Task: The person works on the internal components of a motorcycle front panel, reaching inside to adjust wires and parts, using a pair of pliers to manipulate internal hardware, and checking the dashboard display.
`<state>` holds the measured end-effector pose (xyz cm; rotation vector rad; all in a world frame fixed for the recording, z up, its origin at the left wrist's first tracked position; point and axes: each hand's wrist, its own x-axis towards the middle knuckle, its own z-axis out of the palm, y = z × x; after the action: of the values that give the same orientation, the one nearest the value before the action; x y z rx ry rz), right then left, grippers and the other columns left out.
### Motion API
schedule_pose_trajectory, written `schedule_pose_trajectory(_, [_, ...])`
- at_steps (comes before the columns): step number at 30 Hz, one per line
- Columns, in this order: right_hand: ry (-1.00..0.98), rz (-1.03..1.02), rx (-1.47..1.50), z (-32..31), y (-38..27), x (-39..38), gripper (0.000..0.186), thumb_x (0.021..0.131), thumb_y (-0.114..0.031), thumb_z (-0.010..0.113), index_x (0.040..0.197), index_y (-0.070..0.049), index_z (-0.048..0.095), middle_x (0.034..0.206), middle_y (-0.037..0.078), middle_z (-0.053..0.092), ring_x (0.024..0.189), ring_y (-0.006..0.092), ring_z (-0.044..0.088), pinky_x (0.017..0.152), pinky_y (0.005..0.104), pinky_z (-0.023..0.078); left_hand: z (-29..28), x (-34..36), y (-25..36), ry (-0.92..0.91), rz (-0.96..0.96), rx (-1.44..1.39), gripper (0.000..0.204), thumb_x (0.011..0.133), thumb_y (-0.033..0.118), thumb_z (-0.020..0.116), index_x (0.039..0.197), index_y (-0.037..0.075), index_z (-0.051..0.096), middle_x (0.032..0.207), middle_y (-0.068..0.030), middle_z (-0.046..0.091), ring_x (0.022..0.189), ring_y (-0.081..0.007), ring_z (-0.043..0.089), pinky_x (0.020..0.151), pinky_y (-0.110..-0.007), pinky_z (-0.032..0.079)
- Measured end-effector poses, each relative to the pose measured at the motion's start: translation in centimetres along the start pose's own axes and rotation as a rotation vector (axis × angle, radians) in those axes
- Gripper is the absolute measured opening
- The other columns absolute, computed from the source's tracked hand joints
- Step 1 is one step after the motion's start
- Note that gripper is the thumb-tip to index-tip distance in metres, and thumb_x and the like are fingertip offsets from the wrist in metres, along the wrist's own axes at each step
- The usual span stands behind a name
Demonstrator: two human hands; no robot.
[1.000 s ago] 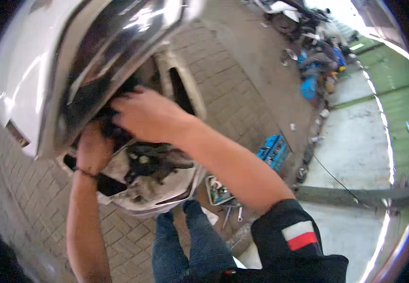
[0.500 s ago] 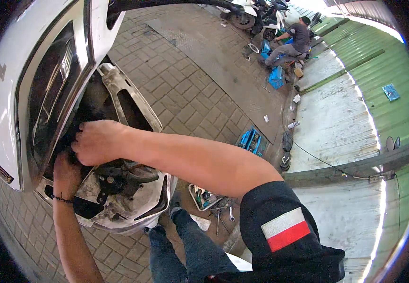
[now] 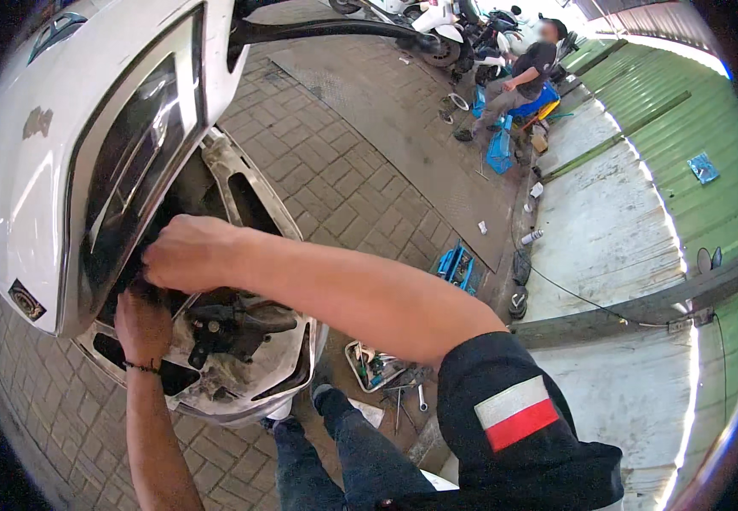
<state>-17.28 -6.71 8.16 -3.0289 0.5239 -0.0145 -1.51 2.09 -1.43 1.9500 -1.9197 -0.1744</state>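
Observation:
My right hand (image 3: 190, 254) is curled closed at the dark gap between a raised white body panel (image 3: 41, 183) with a dark lens (image 3: 134, 140) and the dirty white frame (image 3: 245, 192) below it. What its fingers grip is hidden in shadow. Just below, my left hand (image 3: 143, 328), with a dark bead bracelet at the wrist, reaches up into the same gap. Its fingers are lost in the dark behind the panel edge. Beside the left hand, a black latch-like bracket (image 3: 215, 332) sits on the grimy frame.
A tray of tools (image 3: 373, 366) lies by my feet, with a wrench (image 3: 422, 398) near it. Further off stand an open blue toolbox (image 3: 458, 268) and another blue box (image 3: 501, 149). A person (image 3: 526, 77) sits near parked white motorbikes (image 3: 437, 34). A cable (image 3: 577, 294) runs along the wall.
The view has shifted, so the panel and both hands appear slightly further right. My hands stay at the same gap. The person at the back has straightened from a bent-over pose.

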Motion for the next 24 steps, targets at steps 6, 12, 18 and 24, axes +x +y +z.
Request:
schedule_pose_trajectory(6, [0.026, -0.262, -0.277, 0.8, -0.2, 0.0, 0.012, 0.073, -0.013, 0.053, 0.073, -0.007, 0.063, 0.079, 0.005, 0.063, 0.076, 0.0243, 0.063, 0.063, 0.0362, 0.052, 0.8, 0.9, -1.5, -0.050, 0.142, 0.053, 0.022, 0.073, 0.013, 0.051, 0.091, 0.001, 0.054, 0.091, -0.0189, 0.055, 0.086, -0.0380, 0.052, 0.075, -0.045, 0.043])
schedule_pose_trajectory(12, [0.017, -0.336, -0.328, 1.0, -0.5, -0.4, 0.016, 0.073, -0.015, 0.052, 0.070, -0.004, 0.062, 0.074, 0.006, 0.063, 0.074, 0.0250, 0.063, 0.064, 0.0368, 0.051, -0.7, 0.7, -0.2, -0.061, 0.239, 0.012, 0.022, 0.072, 0.010, 0.049, 0.092, 0.001, 0.054, 0.091, -0.0183, 0.055, 0.089, -0.0364, 0.051, 0.077, -0.043, 0.042])
schedule_pose_trajectory(18, [-0.240, 0.269, 0.166, -0.2, -1.7, 0.8, 0.023, 0.071, -0.019, 0.051, 0.074, -0.001, 0.065, 0.081, 0.016, 0.064, 0.080, 0.0313, 0.063, 0.068, 0.0403, 0.051, -1.7, 0.1, 1.3, -0.014, 0.051, -0.018, 0.024, 0.072, 0.012, 0.055, 0.094, 0.002, 0.055, 0.082, -0.0207, 0.058, 0.079, -0.0406, 0.055, 0.068, -0.048, 0.046])
schedule_pose_trajectory(24, [-0.130, 0.393, 0.230, 0.2, -0.2, 0.9, 0.024, 0.067, -0.023, 0.055, 0.074, -0.002, 0.064, 0.076, 0.019, 0.062, 0.075, 0.0361, 0.061, 0.067, 0.0433, 0.050, -2.6, -0.1, 2.4, 0.014, 0.033, 0.007, 0.020, 0.075, 0.018, 0.057, 0.089, 0.004, 0.058, 0.079, -0.0219, 0.060, 0.075, -0.0407, 0.058, 0.064, -0.047, 0.047])
